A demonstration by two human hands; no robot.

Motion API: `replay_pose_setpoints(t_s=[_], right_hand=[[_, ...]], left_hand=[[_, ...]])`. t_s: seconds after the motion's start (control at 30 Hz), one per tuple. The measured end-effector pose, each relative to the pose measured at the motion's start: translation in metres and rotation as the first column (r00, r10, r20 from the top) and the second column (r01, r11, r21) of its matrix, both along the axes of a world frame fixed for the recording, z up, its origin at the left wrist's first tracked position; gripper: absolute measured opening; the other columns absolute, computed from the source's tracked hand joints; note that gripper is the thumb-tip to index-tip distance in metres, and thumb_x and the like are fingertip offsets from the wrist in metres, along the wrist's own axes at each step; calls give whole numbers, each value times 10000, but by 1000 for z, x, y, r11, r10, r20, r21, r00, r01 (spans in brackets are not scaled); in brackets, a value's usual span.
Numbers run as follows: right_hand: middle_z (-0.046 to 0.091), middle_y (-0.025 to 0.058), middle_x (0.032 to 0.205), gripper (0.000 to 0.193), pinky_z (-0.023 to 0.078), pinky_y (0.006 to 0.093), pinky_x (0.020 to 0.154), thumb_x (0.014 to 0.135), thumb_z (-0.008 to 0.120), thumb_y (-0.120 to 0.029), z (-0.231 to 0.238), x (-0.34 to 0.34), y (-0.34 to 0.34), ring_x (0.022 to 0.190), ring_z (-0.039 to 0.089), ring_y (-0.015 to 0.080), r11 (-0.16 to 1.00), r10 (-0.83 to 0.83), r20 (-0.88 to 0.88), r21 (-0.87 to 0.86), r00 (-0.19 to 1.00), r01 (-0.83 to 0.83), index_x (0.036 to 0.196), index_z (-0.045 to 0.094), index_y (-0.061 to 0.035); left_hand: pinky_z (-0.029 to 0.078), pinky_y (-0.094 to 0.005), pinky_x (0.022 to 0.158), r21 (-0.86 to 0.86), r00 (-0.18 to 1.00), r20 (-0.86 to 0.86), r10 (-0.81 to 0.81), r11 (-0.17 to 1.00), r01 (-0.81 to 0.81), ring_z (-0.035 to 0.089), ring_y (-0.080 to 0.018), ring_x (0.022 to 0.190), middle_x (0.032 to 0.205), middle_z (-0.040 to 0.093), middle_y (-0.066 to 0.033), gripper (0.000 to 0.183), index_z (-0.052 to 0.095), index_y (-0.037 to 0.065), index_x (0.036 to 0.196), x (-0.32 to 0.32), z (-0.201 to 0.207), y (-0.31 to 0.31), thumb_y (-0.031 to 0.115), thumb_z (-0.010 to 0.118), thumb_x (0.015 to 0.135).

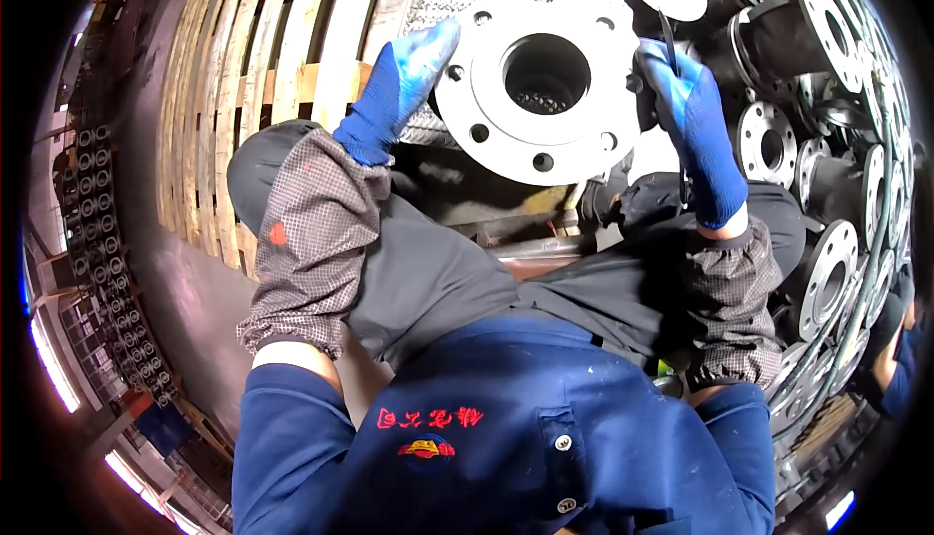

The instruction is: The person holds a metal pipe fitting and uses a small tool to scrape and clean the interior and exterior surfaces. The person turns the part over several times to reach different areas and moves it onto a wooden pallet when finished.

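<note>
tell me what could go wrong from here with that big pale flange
The flange might tip or slide toward the legs, since they sit close below it, with the left hand at its rim.
The thin dark tool in the right hand could slip and scrape the flange.
The flanged pipes crowd the right side, so that arm might bump them.

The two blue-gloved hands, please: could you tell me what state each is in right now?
Left blue-gloved hand: open, at the rim of the round, pale metal flange with bolt holes.
Right blue-gloved hand: partly closed, holding a thin, dark tool.
</note>
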State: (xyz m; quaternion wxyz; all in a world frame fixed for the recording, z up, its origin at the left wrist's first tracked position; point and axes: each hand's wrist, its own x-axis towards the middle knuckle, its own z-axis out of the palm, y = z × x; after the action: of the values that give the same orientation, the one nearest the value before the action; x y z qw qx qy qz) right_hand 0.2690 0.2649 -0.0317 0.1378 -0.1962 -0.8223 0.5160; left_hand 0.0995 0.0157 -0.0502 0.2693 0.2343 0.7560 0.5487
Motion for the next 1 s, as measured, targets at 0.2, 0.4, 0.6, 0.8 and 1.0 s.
replay_pose_setpoints(t_s=[0.2,0.4,0.6,0.8,1.0], right_hand=[[573,19,630,241,445,214,549,891,550,-211,4,-11,-20,579,540,62,933,-130,16,-338,991,127,825,626,8],[545,17,659,272,325,192,381,901,543,-262,-3,-21,-17,422,435,44,916,-108,-16,-389,994,94,923,619,-2],[629,14,817,277,417,207,655,908,535,-190,-36,-33,-8,716,517,73,947,-216,-108,-265,971,181,1054,651,15],[619,2,783,201,435,210,642,920,510,-125,-67,-37,-22,697,519,60,897,-313,-191,-382,931,223,967,651,11],[528,-43,671,229,330,183,502,949,478,-144,-73,-31,-14,557,392,21,930,-246,-135,-312,960,194,1006,650,-3]], left_hand=[[553,-299,762,-157,639,-731,-240,970,184,663,-267,898,1024,634,-183,380,507,-33,1223,-19,-24,-6,22,566,851],[553,-258,616,4,778,-620,-101,991,132,666,-207,738,936,655,-151,331,566,-16,1173,-4,-9,6,-21,557,842],[503,-235,628,64,995,-77,59,996,-54,625,-120,752,871,655,-94,324,619,-33,1089,31,70,19,213,600,879],[478,-245,537,105,982,-187,32,994,-13,603,-105,581,662,638,-80,301,660,-11,904,39,62,40,286,632,859],[454,-222,586,-59,993,-111,-43,998,37,562,-77,654,749,615,-37,350,633,-44,984,42,73,43,285,627,863]])
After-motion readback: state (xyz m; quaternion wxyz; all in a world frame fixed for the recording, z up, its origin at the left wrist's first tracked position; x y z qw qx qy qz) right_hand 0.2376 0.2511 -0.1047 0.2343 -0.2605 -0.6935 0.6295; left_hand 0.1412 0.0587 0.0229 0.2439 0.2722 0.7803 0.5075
